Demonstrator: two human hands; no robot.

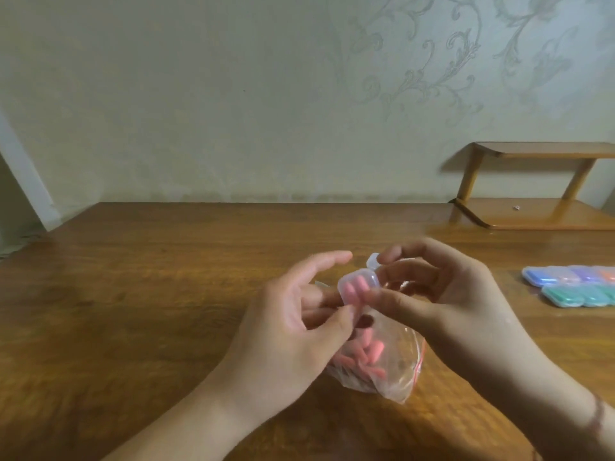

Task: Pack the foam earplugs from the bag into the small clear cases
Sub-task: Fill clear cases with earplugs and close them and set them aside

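Note:
A small clear case with pink earplugs inside is held above the table between both hands. My left hand pinches its lower end with thumb and fingers. My right hand grips its right side, and the forefinger touches the raised lid. Under the hands lies a clear zip bag with several pink foam earplugs in it.
Several filled cases, blue, purple, orange and green, lie in rows at the table's right edge. A small wooden shelf stands at the back right against the wall. The wooden table runs wide to the left.

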